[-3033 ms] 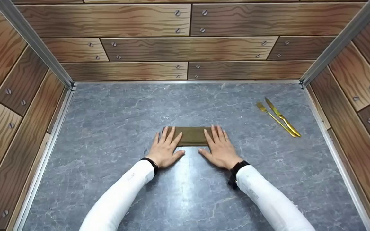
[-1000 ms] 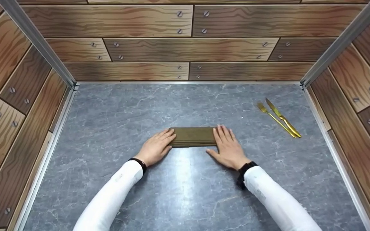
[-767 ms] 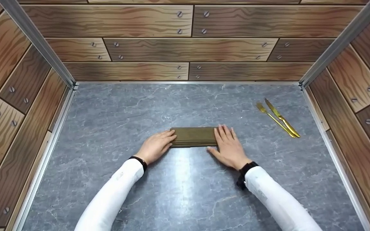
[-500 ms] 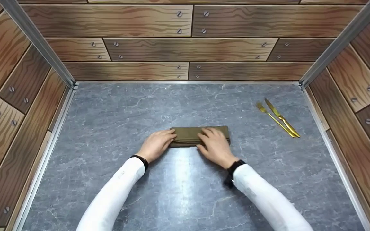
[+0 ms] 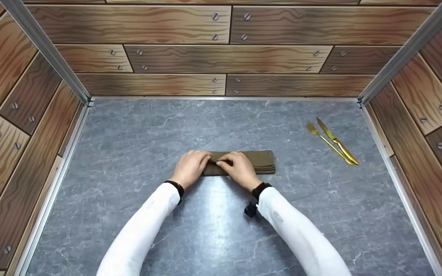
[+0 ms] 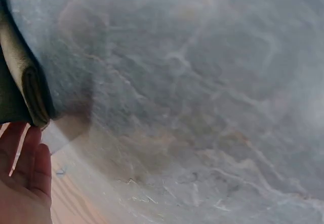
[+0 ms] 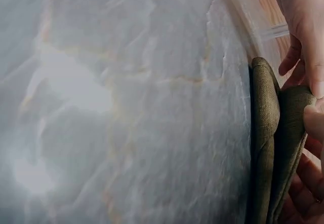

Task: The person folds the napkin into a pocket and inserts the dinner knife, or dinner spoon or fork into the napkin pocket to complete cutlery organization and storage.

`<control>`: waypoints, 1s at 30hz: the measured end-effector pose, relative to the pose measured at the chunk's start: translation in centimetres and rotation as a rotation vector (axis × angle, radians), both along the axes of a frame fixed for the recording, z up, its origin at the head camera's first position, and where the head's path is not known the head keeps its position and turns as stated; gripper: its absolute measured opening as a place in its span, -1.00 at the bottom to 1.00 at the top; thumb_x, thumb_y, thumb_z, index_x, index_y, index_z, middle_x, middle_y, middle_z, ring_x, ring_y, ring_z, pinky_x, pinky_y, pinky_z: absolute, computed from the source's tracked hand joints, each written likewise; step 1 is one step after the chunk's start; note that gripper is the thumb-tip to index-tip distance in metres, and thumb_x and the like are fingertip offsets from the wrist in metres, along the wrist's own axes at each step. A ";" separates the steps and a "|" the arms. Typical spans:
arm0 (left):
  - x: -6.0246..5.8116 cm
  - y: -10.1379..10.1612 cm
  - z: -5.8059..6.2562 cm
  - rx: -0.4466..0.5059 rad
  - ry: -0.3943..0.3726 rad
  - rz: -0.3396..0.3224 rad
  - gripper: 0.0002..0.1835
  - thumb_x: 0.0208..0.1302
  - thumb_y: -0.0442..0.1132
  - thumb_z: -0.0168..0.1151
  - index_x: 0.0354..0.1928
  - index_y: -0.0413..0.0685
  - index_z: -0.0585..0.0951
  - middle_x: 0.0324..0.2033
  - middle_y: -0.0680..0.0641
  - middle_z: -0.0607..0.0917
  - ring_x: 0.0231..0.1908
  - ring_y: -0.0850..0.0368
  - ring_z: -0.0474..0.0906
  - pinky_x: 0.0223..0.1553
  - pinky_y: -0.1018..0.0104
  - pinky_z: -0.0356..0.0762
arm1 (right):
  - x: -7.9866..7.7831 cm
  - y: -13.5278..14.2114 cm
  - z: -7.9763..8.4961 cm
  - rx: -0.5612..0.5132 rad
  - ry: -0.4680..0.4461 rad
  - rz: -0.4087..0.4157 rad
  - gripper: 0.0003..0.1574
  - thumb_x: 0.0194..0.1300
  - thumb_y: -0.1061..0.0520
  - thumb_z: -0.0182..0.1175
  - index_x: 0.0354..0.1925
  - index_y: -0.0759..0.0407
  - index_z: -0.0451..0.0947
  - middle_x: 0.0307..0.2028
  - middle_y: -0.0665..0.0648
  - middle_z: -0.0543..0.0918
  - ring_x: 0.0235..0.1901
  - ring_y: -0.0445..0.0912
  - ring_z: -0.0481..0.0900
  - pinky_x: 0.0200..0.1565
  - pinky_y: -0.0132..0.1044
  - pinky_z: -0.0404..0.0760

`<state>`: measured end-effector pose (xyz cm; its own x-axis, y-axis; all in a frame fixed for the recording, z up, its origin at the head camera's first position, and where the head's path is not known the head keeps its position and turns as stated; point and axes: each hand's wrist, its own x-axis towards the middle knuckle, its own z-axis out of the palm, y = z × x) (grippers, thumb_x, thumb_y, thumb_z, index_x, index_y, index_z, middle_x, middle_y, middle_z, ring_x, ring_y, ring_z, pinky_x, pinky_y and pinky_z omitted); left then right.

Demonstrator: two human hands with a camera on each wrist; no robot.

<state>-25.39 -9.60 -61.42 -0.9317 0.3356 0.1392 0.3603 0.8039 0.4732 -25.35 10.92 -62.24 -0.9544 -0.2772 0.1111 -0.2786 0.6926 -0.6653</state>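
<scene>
An olive-brown folded cloth (image 5: 262, 160) lies lengthwise near the middle of the grey marbled table, its stacked layers showing along the near edge. Over its left end, my left hand (image 5: 190, 167) pinches a raised top layer between thumb and fingers. My right hand (image 5: 239, 169), close beside it, pinches the same raised layer. In the right wrist view, the lifted part of the cloth (image 7: 291, 115) stands apart from the layers below, with thumb tips on it. The left wrist view catches the rolled folds of the cloth end (image 6: 25, 84) above the left fingers (image 6: 38, 168).
A gold fork (image 5: 330, 143) and a gold knife (image 5: 337, 140) lie slantwise at the right on the table (image 5: 144, 130). Wood-patterned walls (image 5: 221, 59) enclose the back and both sides, with metal rails along the edges.
Flat hands that rested on the cloth's ends now pinch its top layer. The right hand has slid left from the right end toward the left hand, and the left end is lifted.
</scene>
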 end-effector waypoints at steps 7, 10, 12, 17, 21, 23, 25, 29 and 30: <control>-0.2 -1.1 -0.3 0.105 0.075 0.049 -0.77 0.39 -0.06 0.13 -0.02 0.08 0.62 -0.08 0.04 0.63 -0.05 0.08 0.58 -0.02 0.12 0.56 | -0.8 0.0 0.2 -0.110 -0.182 -0.063 -0.78 0.36 -0.09 0.20 -0.21 -0.05 0.70 -0.25 -0.02 0.70 -0.25 -0.14 0.58 -0.14 -0.23 0.56; -0.4 -1.6 -0.4 0.067 0.120 0.001 -0.85 0.36 -0.10 0.17 -0.12 0.11 0.65 -0.17 0.06 0.64 -0.11 0.09 0.57 -0.07 0.13 0.55 | -1.3 0.2 0.3 -0.195 -0.262 -0.102 -0.77 0.36 -0.07 0.21 -0.23 0.00 0.70 -0.27 0.01 0.71 -0.28 -0.15 0.56 -0.16 -0.27 0.53; -0.5 -1.8 -0.5 0.021 0.134 -0.051 -0.84 0.36 -0.12 0.19 -0.12 0.12 0.69 -0.20 0.06 0.65 -0.14 0.09 0.56 -0.09 0.14 0.55 | -1.6 0.4 0.4 -0.245 -0.312 -0.114 -0.76 0.35 -0.06 0.22 -0.24 0.04 0.70 -0.26 0.02 0.71 -0.28 -0.15 0.54 -0.16 -0.30 0.51; -0.9 -2.0 -0.6 -0.062 0.133 -0.150 -0.76 0.36 -0.12 0.21 0.00 0.13 0.71 -0.14 0.02 0.65 -0.12 0.05 0.53 -0.09 0.11 0.54 | -2.2 0.6 0.6 -0.320 -0.401 -0.118 -0.75 0.34 -0.04 0.23 -0.24 0.08 0.71 -0.22 0.02 0.71 -0.26 -0.18 0.51 -0.16 -0.37 0.47; -1.1 -1.9 -0.6 -0.125 0.120 -0.183 -0.74 0.37 -0.08 0.20 0.03 0.13 0.71 -0.07 -0.01 0.63 -0.07 0.03 0.52 -0.04 0.08 0.53 | -2.4 0.7 0.7 -0.342 -0.443 -0.105 -0.75 0.34 -0.04 0.23 -0.24 0.09 0.71 -0.21 0.00 0.71 -0.25 -0.19 0.51 -0.16 -0.39 0.45; -1.2 -1.8 -0.6 -0.146 0.112 -0.193 -0.74 0.37 -0.07 0.20 0.03 0.14 0.71 -0.06 -0.01 0.61 -0.06 0.02 0.51 -0.02 0.07 0.52 | -2.4 0.7 0.7 -0.344 -0.460 -0.097 -0.75 0.34 -0.05 0.23 -0.24 0.08 0.71 -0.19 -0.01 0.71 -0.24 -0.19 0.51 -0.15 -0.39 0.45; -1.3 -1.8 -0.6 -0.156 0.097 -0.201 -0.73 0.37 -0.05 0.20 0.03 0.15 0.70 -0.06 -0.02 0.60 -0.06 0.01 0.51 -0.03 0.06 0.52 | -2.5 0.8 0.7 -0.348 -0.474 -0.094 -0.75 0.34 -0.05 0.23 -0.23 0.08 0.71 -0.18 -0.01 0.71 -0.23 -0.19 0.51 -0.14 -0.39 0.45; -1.5 -1.6 -0.6 -0.154 0.048 -0.198 -0.75 0.36 -0.05 0.20 0.01 0.15 0.69 -0.05 -0.02 0.58 -0.04 0.01 0.50 -0.01 0.05 0.51 | -2.6 0.8 0.6 -0.349 -0.485 -0.090 -0.75 0.34 -0.04 0.23 -0.21 0.08 0.70 -0.18 -0.01 0.70 -0.23 -0.18 0.50 -0.14 -0.39 0.45; -1.5 -1.5 -0.5 -0.150 0.036 -0.195 -0.76 0.36 -0.06 0.21 -0.01 0.14 0.68 -0.05 -0.03 0.58 -0.04 0.00 0.50 -0.01 0.05 0.51 | -2.6 0.8 0.6 -0.348 -0.487 -0.090 -0.75 0.34 -0.04 0.23 -0.20 0.08 0.70 -0.19 -0.02 0.70 -0.23 -0.19 0.50 -0.14 -0.39 0.45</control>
